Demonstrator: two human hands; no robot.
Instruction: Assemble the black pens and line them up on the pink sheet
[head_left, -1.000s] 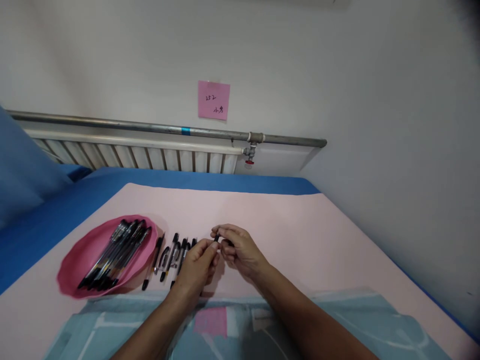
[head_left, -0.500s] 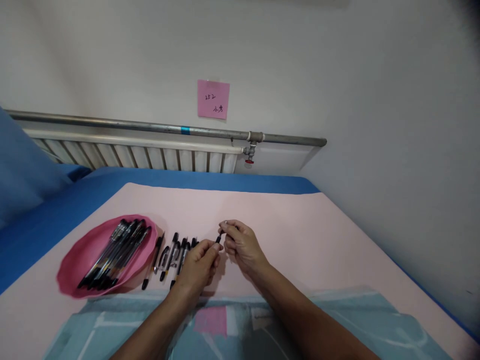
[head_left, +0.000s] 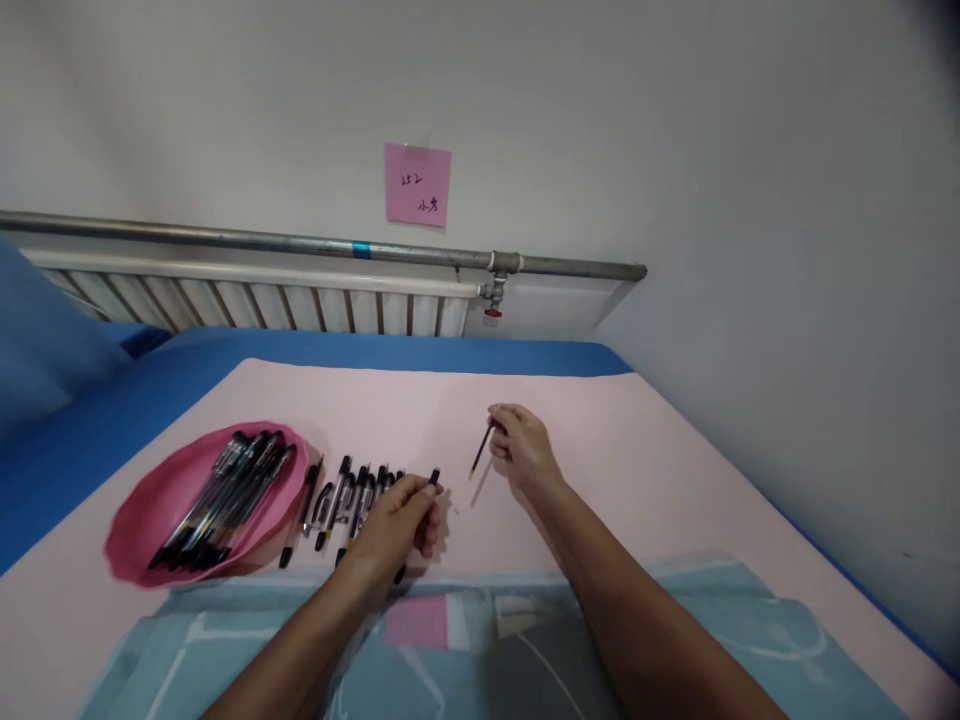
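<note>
My right hand [head_left: 525, 440] pinches a thin pen refill [head_left: 481, 450] by its upper end; its clear tube tip with a yellow patch slants down to the left over the table. In my left hand [head_left: 401, 520] is a pen barrel [head_left: 435, 477], its black end poking out past the thumb; the palm hides most of it. Refill and barrel are apart. Beside my left hand lie several black-and-clear pens [head_left: 343, 510] and loose caps [head_left: 322, 502], partly covered by the hand. More capped pens [head_left: 225, 500] fill a pink bowl [head_left: 131, 515] at the left.
A pink sheet [head_left: 637, 490] covers the blue-edged table [head_left: 420, 355]. Light-blue patterned cloth [head_left: 255, 650] lies along the near edge. Behind stand a radiator [head_left: 300, 305], a metal pipe [head_left: 255, 240] and a red-handled valve [head_left: 493, 313]. A pink note [head_left: 418, 185] hangs on the wall.
My right hand has drawn away to the right and up, with the refill now out of the barrel and in full view. My left hand keeps the barrel in about the same place.
</note>
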